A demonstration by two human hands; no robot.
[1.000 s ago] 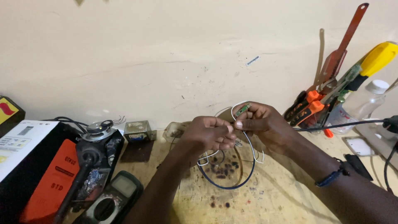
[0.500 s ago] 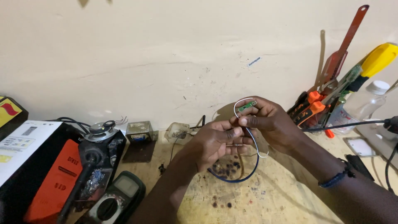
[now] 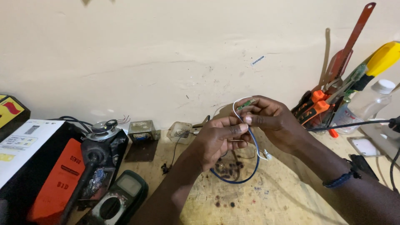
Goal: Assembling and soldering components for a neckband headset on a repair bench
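— What's hard to make out where the fingers meet?

— The small green circuit board (image 3: 246, 103) is mostly covered. The right hand (image 3: 273, 121) pinches it between thumb and fingertips, so only a sliver shows, held up over the middle of the workbench (image 3: 283, 200), near its back edge. The left hand (image 3: 218, 139) has its fingertips pressed together on the wires just below; what sits between them I cannot tell.

— And the wires?

— A white wire (image 3: 239, 102) arcs over the board, and a blue wire (image 3: 250, 166) loops down to the benchtop, partly behind the left hand.

— Any packages or labels?

— At the left edge, a white box (image 3: 23, 143) with a small label, cut off by the frame, and an orange panel (image 3: 56, 183) beside it. A multimeter (image 3: 121, 198) lies at the front edge. A clear plastic bottle (image 3: 366, 104) with a white cap stands at the right back corner.
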